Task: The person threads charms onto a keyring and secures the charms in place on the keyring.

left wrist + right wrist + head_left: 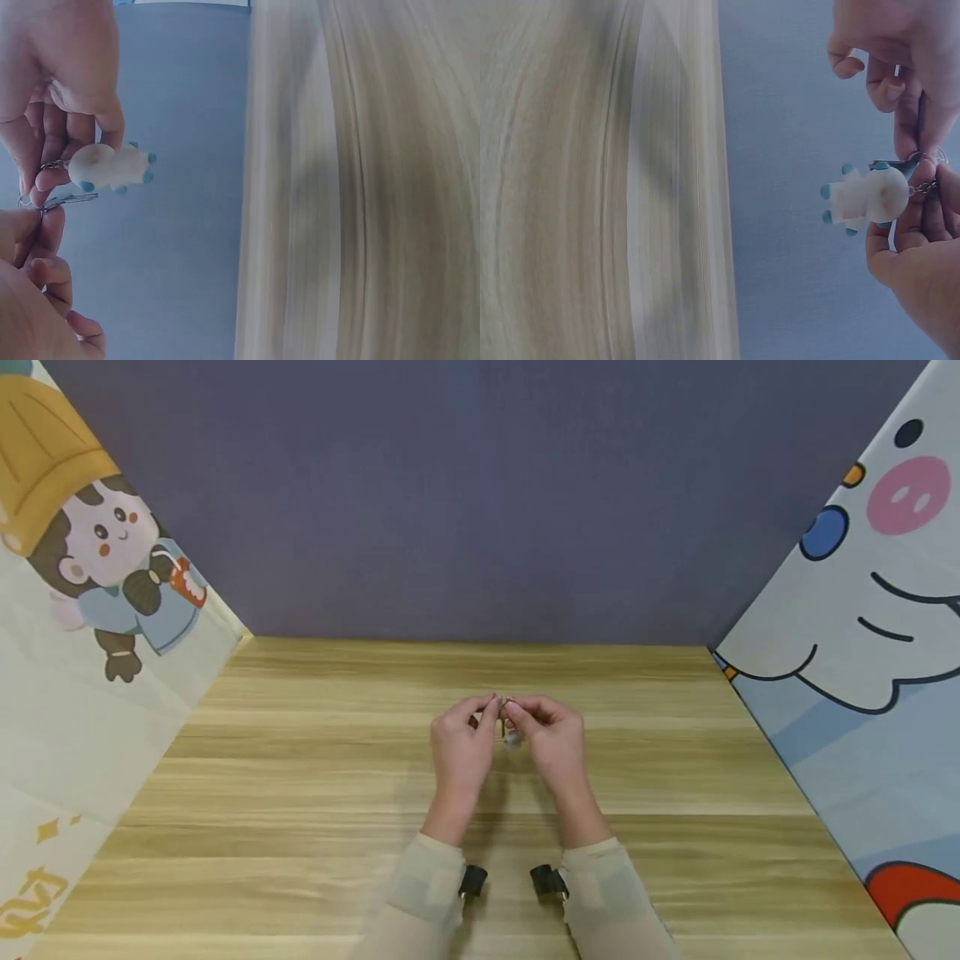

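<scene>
Both hands meet above the table. My left hand [462, 745] pinches a small metal key [76, 199] between thumb and fingers; its shaft sticks out past the fingertips. Close against it, my right hand [557, 742] pinches a metal split ring [940, 157] and the short chain [925, 187] beside it. From that chain hangs a small white animal-shaped keychain figure [867, 196] with blue-green tips. Fingers cover part of the ring, so whether the key is threaded on it I cannot tell.
Below the hands lies a wood-grain table [315, 793]. A dark grey-blue panel [480, 510] stands along its back edge. Cartoon-printed side panels rise at the left [90, 718] and right [840, 760].
</scene>
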Demonstrator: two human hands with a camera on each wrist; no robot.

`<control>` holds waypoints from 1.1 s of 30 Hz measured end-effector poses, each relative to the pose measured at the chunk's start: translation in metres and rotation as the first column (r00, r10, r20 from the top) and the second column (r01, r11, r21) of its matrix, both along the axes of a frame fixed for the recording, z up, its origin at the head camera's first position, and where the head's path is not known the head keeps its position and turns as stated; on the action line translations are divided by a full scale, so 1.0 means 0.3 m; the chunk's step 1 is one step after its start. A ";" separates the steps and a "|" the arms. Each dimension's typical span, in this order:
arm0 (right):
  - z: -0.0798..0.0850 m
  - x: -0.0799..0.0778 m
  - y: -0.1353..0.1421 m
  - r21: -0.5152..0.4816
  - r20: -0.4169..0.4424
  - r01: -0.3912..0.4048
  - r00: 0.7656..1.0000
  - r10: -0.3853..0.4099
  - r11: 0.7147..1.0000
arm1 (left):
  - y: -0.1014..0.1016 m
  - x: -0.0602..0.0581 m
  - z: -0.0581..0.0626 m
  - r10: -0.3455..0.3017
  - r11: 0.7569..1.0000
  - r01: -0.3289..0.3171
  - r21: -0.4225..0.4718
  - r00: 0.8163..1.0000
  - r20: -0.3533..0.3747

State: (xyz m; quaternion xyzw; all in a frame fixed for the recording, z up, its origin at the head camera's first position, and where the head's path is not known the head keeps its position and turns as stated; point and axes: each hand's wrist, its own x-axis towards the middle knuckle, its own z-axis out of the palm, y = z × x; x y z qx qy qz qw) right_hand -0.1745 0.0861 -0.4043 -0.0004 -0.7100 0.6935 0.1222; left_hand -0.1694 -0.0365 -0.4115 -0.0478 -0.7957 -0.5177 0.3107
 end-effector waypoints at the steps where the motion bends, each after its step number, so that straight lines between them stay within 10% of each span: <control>1: 0.001 0.001 -0.001 -0.006 -0.005 0.002 1.000 -0.002 1.000 | 0.000 0.001 0.003 -0.011 1.000 0.011 0.021 1.000 0.008; 8: 0.003 0.001 0.003 0.041 -0.021 0.022 1.000 -0.021 0.999 | -0.003 0.003 0.002 0.037 0.989 -0.040 -0.145 0.999 -0.021; 14: 0.005 0.010 0.019 0.207 -0.042 0.044 0.998 -0.036 0.977 | -0.007 0.005 -0.007 0.098 0.848 -0.132 -0.513 0.991 -0.093; 19: 0.026 0.031 0.027 0.387 -0.104 0.055 0.994 -0.015 0.920 | -0.012 0.012 -0.018 0.114 0.754 -0.199 -0.626 0.978 -0.173; 33: 0.049 0.039 0.023 0.300 -0.084 0.029 0.996 -0.003 0.954 | -0.008 0.017 -0.004 0.122 0.795 -0.227 -0.563 0.968 -0.218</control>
